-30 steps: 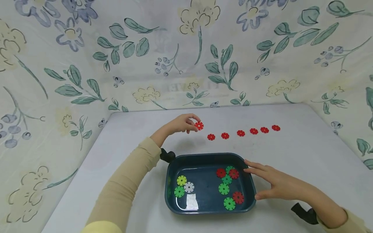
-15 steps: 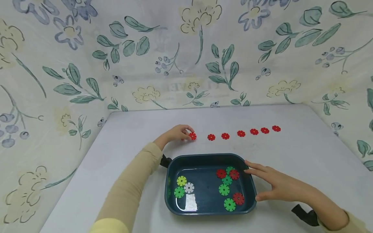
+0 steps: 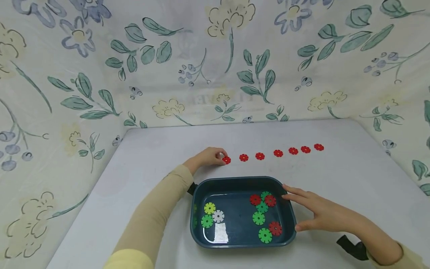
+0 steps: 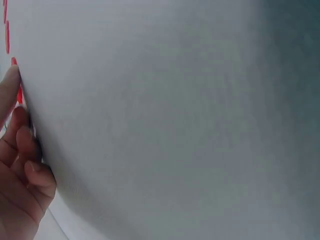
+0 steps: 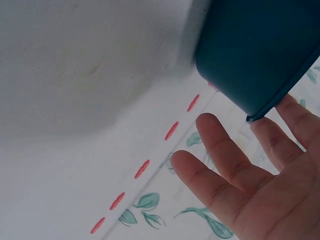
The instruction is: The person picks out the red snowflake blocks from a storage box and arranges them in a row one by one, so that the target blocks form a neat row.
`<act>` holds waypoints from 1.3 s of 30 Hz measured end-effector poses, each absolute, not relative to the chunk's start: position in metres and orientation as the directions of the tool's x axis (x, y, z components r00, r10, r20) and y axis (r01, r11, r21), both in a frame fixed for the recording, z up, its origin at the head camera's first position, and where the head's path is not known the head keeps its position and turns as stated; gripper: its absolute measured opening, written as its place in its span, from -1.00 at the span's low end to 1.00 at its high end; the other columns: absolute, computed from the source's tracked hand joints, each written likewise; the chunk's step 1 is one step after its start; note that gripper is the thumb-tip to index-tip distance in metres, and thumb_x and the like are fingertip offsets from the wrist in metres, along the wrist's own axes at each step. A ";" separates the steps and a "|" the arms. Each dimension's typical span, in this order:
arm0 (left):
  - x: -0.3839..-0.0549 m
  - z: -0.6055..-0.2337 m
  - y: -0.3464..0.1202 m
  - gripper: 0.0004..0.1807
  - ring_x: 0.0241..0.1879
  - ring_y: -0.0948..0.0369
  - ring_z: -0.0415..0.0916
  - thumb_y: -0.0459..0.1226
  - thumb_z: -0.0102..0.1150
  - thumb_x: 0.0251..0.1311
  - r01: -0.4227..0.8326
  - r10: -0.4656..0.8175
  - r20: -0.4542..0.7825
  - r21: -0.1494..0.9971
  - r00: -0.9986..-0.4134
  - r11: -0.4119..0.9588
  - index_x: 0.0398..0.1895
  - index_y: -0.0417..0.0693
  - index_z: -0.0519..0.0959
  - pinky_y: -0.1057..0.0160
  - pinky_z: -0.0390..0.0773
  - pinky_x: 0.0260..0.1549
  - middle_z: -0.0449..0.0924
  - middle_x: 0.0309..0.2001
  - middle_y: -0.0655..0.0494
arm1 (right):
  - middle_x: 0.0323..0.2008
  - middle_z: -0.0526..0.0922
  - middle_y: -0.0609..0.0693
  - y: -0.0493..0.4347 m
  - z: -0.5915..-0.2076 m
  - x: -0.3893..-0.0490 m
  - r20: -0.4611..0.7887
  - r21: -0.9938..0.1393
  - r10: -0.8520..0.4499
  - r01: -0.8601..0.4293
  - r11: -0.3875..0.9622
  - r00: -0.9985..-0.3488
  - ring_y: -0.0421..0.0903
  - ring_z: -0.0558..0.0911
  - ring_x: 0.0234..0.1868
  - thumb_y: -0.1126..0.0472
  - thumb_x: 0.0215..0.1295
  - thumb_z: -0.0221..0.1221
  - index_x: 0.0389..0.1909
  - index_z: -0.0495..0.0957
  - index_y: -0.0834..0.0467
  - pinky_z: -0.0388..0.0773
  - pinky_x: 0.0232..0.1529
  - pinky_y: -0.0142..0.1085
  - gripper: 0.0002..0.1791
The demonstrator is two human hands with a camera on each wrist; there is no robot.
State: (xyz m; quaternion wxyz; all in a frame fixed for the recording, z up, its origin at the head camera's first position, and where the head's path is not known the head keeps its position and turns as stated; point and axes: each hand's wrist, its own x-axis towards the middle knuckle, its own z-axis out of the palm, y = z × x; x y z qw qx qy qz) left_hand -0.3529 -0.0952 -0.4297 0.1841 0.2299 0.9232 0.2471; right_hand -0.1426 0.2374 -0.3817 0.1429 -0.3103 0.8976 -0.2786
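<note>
My left hand [image 3: 209,157] pinches a red notched disc [image 3: 226,160] between thumb and fingers, at the left end of a row of like discs on the white table. In the left wrist view, the fingertips [image 4: 12,82] cover part of this disc close over the tabletop. To its right lie several more red discs [image 3: 260,156]. My right hand [image 3: 330,213] has its fingers spread and nearly straight, touching the right rim of a dark blue tray [image 3: 240,244]. From the right wrist view, its fingertips [image 5: 262,127] meet the tray's rim.
Inside the tray, green [image 3: 258,218] and red discs lie at the right. A yellow disc [image 3: 209,208], a white disc [image 3: 218,216] and a green one sit at the left. Behind the white table [image 3: 336,175] hangs a flowered cloth [image 3: 201,74].
My left hand has come down to the table with the red disc, then shifted slightly right to the row's left end. The right hand and tray have stayed in place.
</note>
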 end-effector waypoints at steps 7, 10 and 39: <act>-0.351 -0.434 -0.090 -0.66 -0.21 0.18 0.36 -0.08 0.20 0.12 0.330 0.475 -0.225 0.476 -0.850 0.816 0.00 0.22 0.51 0.27 0.40 -0.23 0.49 -0.19 0.12 | 0.35 0.12 0.13 0.236 -0.380 -0.141 -0.096 -0.569 -0.625 -0.472 0.673 -0.775 0.14 0.28 0.19 -0.29 -0.02 0.19 0.26 0.28 0.06 0.50 -0.11 0.04 -0.16; -0.351 -0.435 -0.090 -0.66 -0.17 0.17 0.36 -0.08 0.19 0.13 0.325 0.466 -0.222 0.471 -0.856 0.820 0.01 0.23 0.52 0.24 0.42 -0.18 0.49 -0.11 0.13 | 0.35 0.13 0.13 0.236 -0.380 -0.141 -0.090 -0.564 -0.627 -0.480 0.672 -0.773 0.14 0.28 0.20 -0.29 -0.02 0.18 0.26 0.28 0.06 0.50 -0.10 0.04 -0.16; -0.357 -0.433 -0.100 -0.69 -0.33 0.18 0.35 -0.16 0.14 0.19 0.295 0.464 -0.216 0.533 -0.859 0.793 0.01 0.06 0.50 0.34 0.37 -0.36 0.43 -0.35 0.05 | 0.36 0.08 0.19 0.237 -0.382 -0.144 -0.097 -0.613 -0.633 -0.455 0.646 -0.768 0.27 0.21 0.22 -0.23 -0.02 0.22 0.26 0.26 0.09 0.42 -0.09 0.20 -0.16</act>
